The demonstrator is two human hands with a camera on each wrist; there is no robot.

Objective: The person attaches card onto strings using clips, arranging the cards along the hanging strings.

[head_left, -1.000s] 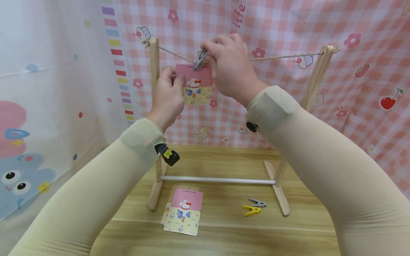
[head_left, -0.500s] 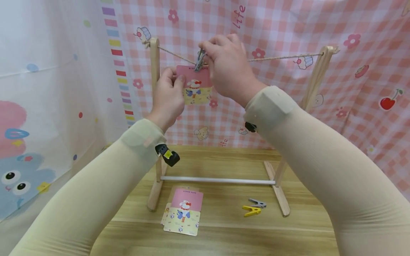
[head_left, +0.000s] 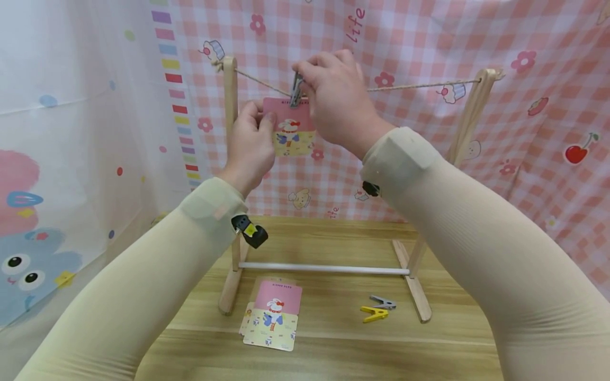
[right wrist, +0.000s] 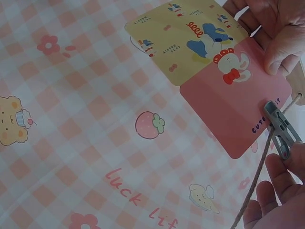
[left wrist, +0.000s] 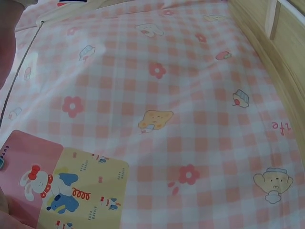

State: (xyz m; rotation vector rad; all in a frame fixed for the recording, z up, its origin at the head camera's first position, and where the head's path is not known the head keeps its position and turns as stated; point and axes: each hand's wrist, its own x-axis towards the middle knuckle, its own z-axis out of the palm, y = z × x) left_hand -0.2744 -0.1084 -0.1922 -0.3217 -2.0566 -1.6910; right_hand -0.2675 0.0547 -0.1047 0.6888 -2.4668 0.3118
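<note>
Rope (head_left: 419, 85) is your landmark: the card (head_left: 294, 127) stands upright against its left half, top edge at rope height. Your left hand (head_left: 250, 142) pinches the card by its left edge, thumb across the front; your right hand (head_left: 335, 100) pinches the gray clothespin (right wrist: 284, 130), whose nose sits over the card's printed top edge. You can't tell from these views whether the jaws take in the rope together with the card, so check that before you let go. Square the card's top edge to the rope, seat the clothespin well down over both, then ease your right-hand pinch first while your left hand steadies the card. As for edges, the left post (head_left: 231, 92) at the rope's end lies just behind your left hand in the head view, so draw that hand down and toward you, not sideways. Your right hand has more room along the rope's longer right stretch, though your sleeve crosses the right post (head_left: 469, 121). Below the rope, mind the stacked cards (head_left: 274, 317) and the yellow clothespin (head_left: 375, 314) on the tabletop (head_left: 333, 349).
</note>
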